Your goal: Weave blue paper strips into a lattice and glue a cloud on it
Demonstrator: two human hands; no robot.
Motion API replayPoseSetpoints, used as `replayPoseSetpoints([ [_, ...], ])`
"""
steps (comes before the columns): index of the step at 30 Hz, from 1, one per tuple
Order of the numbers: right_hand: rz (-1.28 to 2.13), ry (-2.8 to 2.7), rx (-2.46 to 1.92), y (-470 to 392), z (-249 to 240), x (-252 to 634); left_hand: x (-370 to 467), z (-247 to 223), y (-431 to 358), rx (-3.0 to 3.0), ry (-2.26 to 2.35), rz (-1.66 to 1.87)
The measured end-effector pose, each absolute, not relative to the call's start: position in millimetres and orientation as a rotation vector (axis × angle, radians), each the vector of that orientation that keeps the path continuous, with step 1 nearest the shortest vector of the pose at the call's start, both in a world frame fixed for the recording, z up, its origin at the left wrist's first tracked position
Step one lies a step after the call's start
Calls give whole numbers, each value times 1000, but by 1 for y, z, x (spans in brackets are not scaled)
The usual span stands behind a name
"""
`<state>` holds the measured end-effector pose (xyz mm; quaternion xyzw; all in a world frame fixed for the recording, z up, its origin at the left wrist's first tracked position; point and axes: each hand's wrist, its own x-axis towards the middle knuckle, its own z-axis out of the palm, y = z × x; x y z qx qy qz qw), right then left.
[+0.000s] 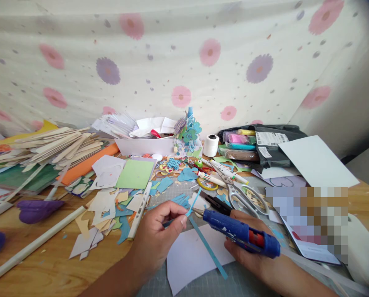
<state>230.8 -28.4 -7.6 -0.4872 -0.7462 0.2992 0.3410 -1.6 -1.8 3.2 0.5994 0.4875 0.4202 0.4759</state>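
My left hand [162, 235] pinches a thin blue paper strip [196, 200] between thumb and forefinger, its free end pointing up. In my right hand [252, 247] is a blue hot glue gun [233, 231], fingers wrapped round the handle beneath its body. The metal nozzle points left, close to the pinched strip; whether they touch I cannot tell. A longer blue paper strip [208, 248] runs slantwise over a sheet of white paper [187, 260] below the hands. Several more blue strips [180, 201] lie just beyond my left fingertips.
Scissors [244, 196], markers [140, 210] and paper scraps [105, 206] crowd the grey cutting mat. Wooden craft sticks [57, 144] are heaped at left. Behind stand a white box [144, 147], a decorated blue bottle-like piece [189, 128] and a thread spool [210, 145]. A phone-like device [320, 252] lies right.
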Motion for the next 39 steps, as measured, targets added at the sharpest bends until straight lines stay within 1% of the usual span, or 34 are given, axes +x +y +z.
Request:
replayPoseSetpoints([
  [7, 968, -1923, -1180, -30, -1, 230, -1, 2, 1, 1486, 1214, 1030],
  [14, 995, -1921, -1218, -31, 5, 228, 0, 5, 1, 1484, 1211, 1050],
  [18, 932, -1941, -1263, -30, 3, 228, -1, 5, 0, 1480, 1205, 1049],
  [23, 750, -1963, -1262, -32, -2, 229, 0, 5, -1, 1478, 1204, 1045],
  [29, 597, -1878, -1297, -38, -21, 236, 0, 6, -2, 1458, 1194, 1025],
  [33, 560, -1862, -1338, -37, -29, 241, 1, 7, -3, 1452, 1193, 1014],
  [39, 598, -1961, -1244, -33, -20, 238, 2, 7, -3, 1434, 1177, 1012],
])
